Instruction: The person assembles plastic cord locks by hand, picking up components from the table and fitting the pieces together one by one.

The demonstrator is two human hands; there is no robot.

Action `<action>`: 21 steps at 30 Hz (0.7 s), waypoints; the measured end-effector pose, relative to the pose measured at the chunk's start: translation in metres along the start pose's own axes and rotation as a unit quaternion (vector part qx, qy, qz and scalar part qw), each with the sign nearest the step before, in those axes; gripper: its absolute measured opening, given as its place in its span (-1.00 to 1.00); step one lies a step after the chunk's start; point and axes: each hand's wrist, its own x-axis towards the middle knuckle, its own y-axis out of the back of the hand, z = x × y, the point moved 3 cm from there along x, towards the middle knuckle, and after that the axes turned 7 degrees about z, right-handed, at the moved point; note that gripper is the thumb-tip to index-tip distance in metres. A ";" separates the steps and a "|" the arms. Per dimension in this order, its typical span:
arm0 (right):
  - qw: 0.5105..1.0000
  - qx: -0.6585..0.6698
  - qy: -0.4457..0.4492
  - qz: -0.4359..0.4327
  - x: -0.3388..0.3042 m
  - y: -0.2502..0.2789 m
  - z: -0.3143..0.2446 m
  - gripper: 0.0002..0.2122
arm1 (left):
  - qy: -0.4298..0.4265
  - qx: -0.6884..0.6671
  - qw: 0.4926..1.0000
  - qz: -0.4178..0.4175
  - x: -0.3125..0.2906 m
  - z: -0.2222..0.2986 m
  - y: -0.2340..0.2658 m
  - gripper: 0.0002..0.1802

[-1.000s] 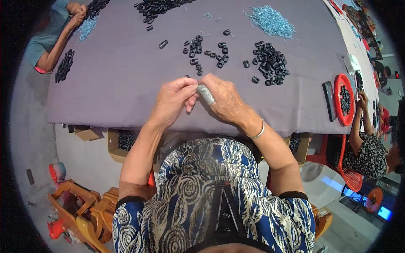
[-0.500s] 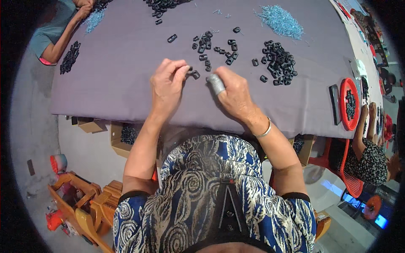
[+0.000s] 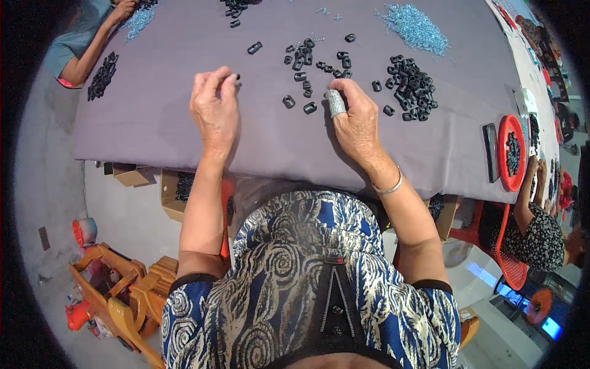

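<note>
My left hand (image 3: 214, 114) is raised over the cloth, thumb and index finger closed on a small black plastic piece (image 3: 238, 77) that shows only at its tip. To the right, my right hand (image 3: 356, 120) has curled fingers beside a cluster of black barrel-shaped plastic pieces (image 3: 307, 60), which resemble cord-lock bodies. A silver-grey wrap (image 3: 335, 103) covers its thumb. What those fingers hold, if anything, is hidden. Two loose barrel-shaped pieces, one farther left (image 3: 289, 102) and one nearer me (image 3: 310, 107), lie between my hands.
Right of my right hand is a heap of black pieces (image 3: 410, 89). Beyond it lies a pile of small bluish metal springs (image 3: 415, 29). A red basket (image 3: 503, 175) and a black phone-like slab (image 3: 490, 154) sit at the table's right edge. Another person's arm (image 3: 92, 58) rests at far left.
My left hand has moved left and slightly away from me. My right hand has moved right and forward, toward the cluster. A barrel-shaped piece by my right thumb now lies apart on the cloth.
</note>
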 end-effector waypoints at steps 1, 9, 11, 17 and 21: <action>1.000 -0.009 0.014 -0.010 0.000 -0.001 0.000 -0.86 | 0.020 -0.031 0.999 0.020 0.001 -0.001 0.001 -0.85; 0.987 -0.082 0.085 -0.109 -0.006 -0.005 -0.015 -0.76 | -0.052 0.027 0.998 0.033 -0.001 -0.011 0.000 -0.78; 0.985 -0.085 0.090 -0.120 -0.007 -0.006 -0.018 -0.75 | -0.009 0.017 0.999 -0.028 -0.003 -0.014 -0.004 -0.76; 0.985 -0.078 0.089 -0.122 -0.006 -0.004 -0.017 -0.80 | -0.112 0.143 0.981 -0.065 -0.006 -0.010 -0.007 -0.77; 0.989 -0.074 0.052 -0.118 -0.005 -0.001 -0.013 -0.86 | -0.112 0.160 0.979 -0.065 -0.004 -0.013 -0.008 -0.79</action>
